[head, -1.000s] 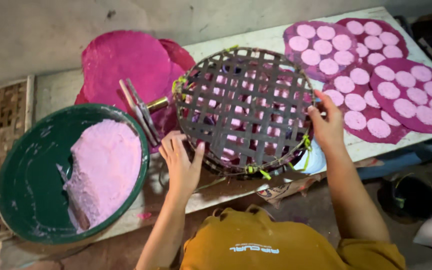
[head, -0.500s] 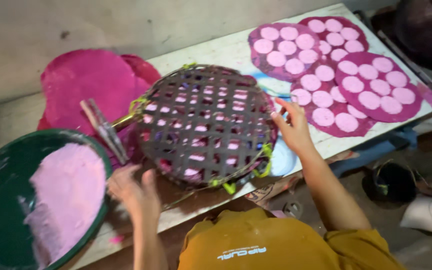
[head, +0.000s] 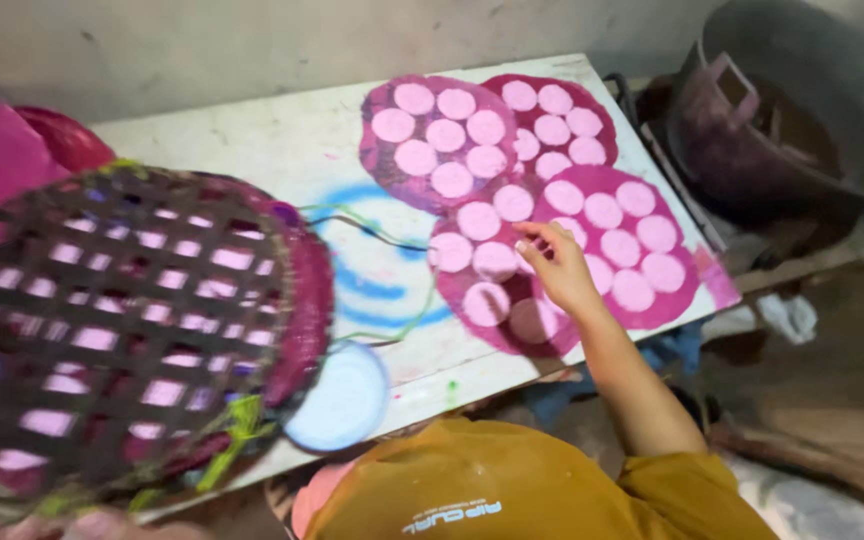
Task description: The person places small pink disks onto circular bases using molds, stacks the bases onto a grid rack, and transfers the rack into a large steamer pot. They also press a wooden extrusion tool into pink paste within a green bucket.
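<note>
Reaching toward two o'clock, the right hand (head: 559,270) lay open, fingers spread on the pink-dotted magenta sheet (head: 592,250); the left hand (head: 102,525), barely visible at seven o'clock below the woven lattice tray (head: 112,330), showed no readable grip; judged step: picking up a sheet; next, a careful peel.

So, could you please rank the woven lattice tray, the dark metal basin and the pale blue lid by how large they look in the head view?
1. Woven lattice tray, though it is nearest the camera and blurred.
2. Dark metal basin, partly cut off, so its rank against the tray is unsure.
3. Pale blue lid, clearly smallest.
</note>
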